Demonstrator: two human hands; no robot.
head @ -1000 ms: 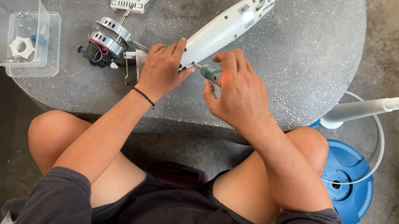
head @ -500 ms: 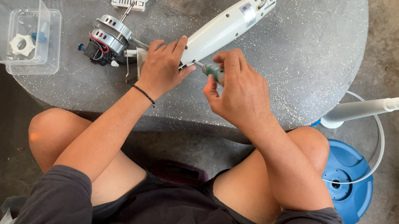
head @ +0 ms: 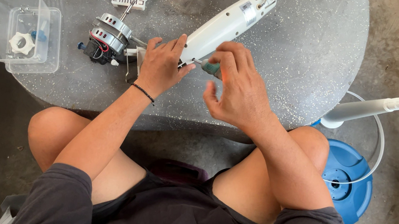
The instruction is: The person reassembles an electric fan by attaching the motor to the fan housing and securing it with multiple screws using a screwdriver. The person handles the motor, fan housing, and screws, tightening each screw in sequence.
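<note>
Head view: left hand (head: 159, 66) pressed flat on the white housing (head: 228, 24), grip loose, right beside the motor (head: 106, 38) on the tabletop (head: 292, 79). Right hand (head: 236, 88) pinched a screwdriver (head: 210, 68) at the housing's lower end. Looked like mid-screw work; the tip needed to sit square.

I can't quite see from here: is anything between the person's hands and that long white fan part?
Nothing visible. The left hand rests right on the white fan part, and the right hand holds a screwdriver against it.
</note>
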